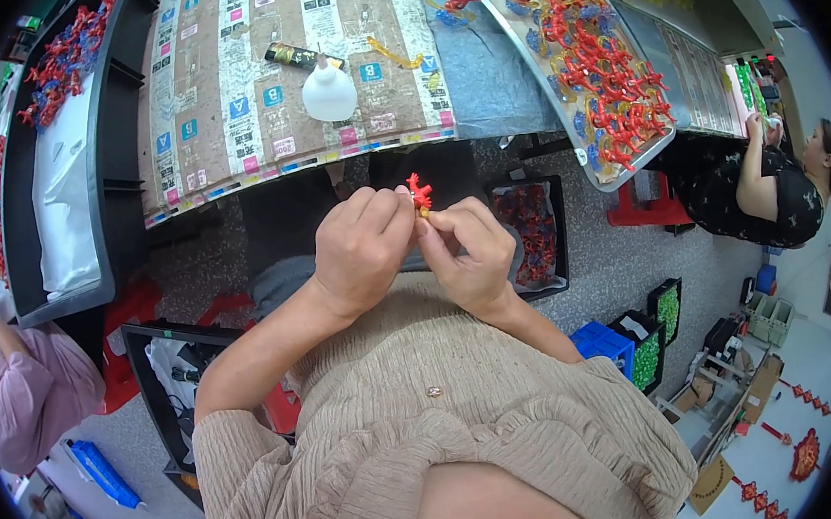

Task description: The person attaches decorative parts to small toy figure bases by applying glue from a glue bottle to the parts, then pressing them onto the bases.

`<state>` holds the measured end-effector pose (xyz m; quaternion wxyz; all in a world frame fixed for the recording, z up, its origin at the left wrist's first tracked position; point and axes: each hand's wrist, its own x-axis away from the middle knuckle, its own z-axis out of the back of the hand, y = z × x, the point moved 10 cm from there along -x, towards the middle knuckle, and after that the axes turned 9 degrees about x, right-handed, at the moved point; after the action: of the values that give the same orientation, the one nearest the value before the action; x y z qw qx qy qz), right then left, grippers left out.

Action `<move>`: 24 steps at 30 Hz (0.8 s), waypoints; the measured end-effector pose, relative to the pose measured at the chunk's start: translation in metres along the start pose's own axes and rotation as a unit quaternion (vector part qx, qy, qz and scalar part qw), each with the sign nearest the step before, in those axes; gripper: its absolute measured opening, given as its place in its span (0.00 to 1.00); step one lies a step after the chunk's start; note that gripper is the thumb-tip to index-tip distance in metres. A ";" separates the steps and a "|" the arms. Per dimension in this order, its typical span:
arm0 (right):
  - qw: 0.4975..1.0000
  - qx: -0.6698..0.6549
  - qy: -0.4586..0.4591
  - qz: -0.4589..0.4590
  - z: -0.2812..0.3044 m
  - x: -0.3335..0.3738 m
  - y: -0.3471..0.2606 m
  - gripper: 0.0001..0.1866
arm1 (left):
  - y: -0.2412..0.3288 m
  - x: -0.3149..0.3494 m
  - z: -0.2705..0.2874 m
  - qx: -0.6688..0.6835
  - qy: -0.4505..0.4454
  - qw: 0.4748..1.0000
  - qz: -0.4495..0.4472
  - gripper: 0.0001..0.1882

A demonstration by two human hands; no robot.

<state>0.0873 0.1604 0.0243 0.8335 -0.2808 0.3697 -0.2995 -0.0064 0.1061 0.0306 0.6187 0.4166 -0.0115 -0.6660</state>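
In front of my body, just off the table's near edge, both my hands are closed together at a small red branched plastic piece [419, 193]. My left hand [361, 247] pinches it from the left, thumb and forefinger bent round it. From the other side, my right hand [474, 253] grips a small yellow part at its lower end between thumb and fingertips. Where the red and yellow parts meet is mostly covered by my fingers. A white squeeze bottle [329, 93] with a narrow nozzle stands on the table beyond my hands.
Beside the bottle lie a dark tube [290, 56] and a yellow strip [394, 54] on the paper-covered table [217, 99]. A metal tray [570, 116] of red, blue and yellow pieces is at right. Another black tray [64, 190] stands left. Other people sit at both sides.
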 end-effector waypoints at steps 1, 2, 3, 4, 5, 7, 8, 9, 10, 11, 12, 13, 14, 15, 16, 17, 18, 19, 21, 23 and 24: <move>0.999 0.004 0.001 -0.035 0.000 0.000 0.005 0.05 | 0.001 -0.001 -0.002 -0.020 -0.014 1.000 -0.013 0.15; 0.999 0.005 0.000 -0.035 0.000 -0.001 0.005 0.05 | 0.001 -0.003 -0.001 -0.019 -0.013 1.000 -0.012 0.15; 0.999 0.005 0.000 -0.050 0.000 -0.002 0.008 0.05 | 0.003 -0.005 0.000 -0.031 -0.013 0.999 -0.027 0.13; 0.998 0.006 0.001 -0.065 0.000 -0.003 0.011 0.05 | 0.006 -0.007 -0.001 -0.043 -0.013 0.998 -0.042 0.11; 0.998 0.006 0.000 -0.064 0.000 -0.005 0.012 0.05 | 0.003 -0.007 -0.001 -0.044 -0.012 0.998 -0.041 0.11; 0.994 0.013 -0.053 -0.094 -0.008 -0.009 0.020 0.05 | 0.003 -0.007 -0.008 -0.094 -0.034 0.993 -0.067 0.07; 0.994 0.014 -0.052 -0.094 -0.009 -0.009 0.021 0.05 | 0.002 -0.008 -0.009 -0.093 -0.034 0.993 -0.068 0.07; 0.995 0.016 -0.044 -0.091 -0.008 -0.009 0.022 0.05 | 0.004 -0.010 -0.010 -0.094 -0.039 0.992 -0.081 0.06; 0.995 0.018 -0.036 -0.088 -0.007 -0.009 0.022 0.06 | 0.007 -0.011 -0.011 -0.096 -0.043 0.990 -0.093 0.05; 0.995 0.018 -0.035 -0.089 -0.007 -0.009 0.021 0.06 | 0.008 -0.013 -0.010 -0.095 -0.043 0.990 -0.094 0.05; 0.996 0.027 -0.005 -0.082 -0.002 -0.009 0.019 0.06 | 0.010 -0.015 -0.009 -0.097 -0.041 0.989 -0.099 0.05; 0.996 0.035 0.025 -0.075 0.003 -0.009 0.017 0.06 | 0.012 -0.017 -0.009 -0.099 -0.039 0.989 -0.104 0.05; 0.996 0.035 0.026 -0.075 0.002 -0.009 0.017 0.06 | 0.012 -0.017 -0.009 -0.099 -0.039 0.989 -0.105 0.05; 0.996 0.036 0.041 -0.070 0.003 -0.007 0.018 0.06 | 0.013 -0.017 -0.010 -0.095 -0.035 0.989 -0.110 0.05; 0.996 0.037 0.056 -0.065 0.005 -0.006 0.018 0.06 | 0.014 -0.017 -0.010 -0.092 -0.032 0.989 -0.115 0.05; 0.995 0.038 0.058 -0.065 0.004 -0.006 0.018 0.06 | 0.014 -0.017 -0.010 -0.091 -0.032 0.988 -0.117 0.05; 0.995 0.040 0.059 -0.065 0.004 -0.005 0.018 0.06 | 0.013 -0.016 -0.010 -0.094 -0.031 0.988 -0.115 0.05; 0.995 0.042 0.061 -0.065 0.004 -0.005 0.018 0.06 | 0.013 -0.016 -0.010 -0.097 -0.030 0.988 -0.113 0.05; 0.995 0.043 0.052 -0.069 0.003 -0.006 0.019 0.06 | 0.012 -0.018 -0.009 -0.083 -0.040 0.990 -0.105 0.07; 0.996 0.043 0.043 -0.072 0.003 -0.011 0.022 0.06 | 0.009 -0.018 -0.009 -0.071 -0.049 0.992 -0.096 0.10; 0.994 -0.002 -0.010 -0.111 -0.006 -0.013 0.033 0.06 | 0.007 -0.017 -0.010 -0.081 -0.055 0.991 -0.096 0.10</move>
<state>0.0855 0.1895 0.0044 0.7979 -0.3250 0.3288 -0.3869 0.0029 0.1234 0.0372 0.5818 0.3270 0.0486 -0.7431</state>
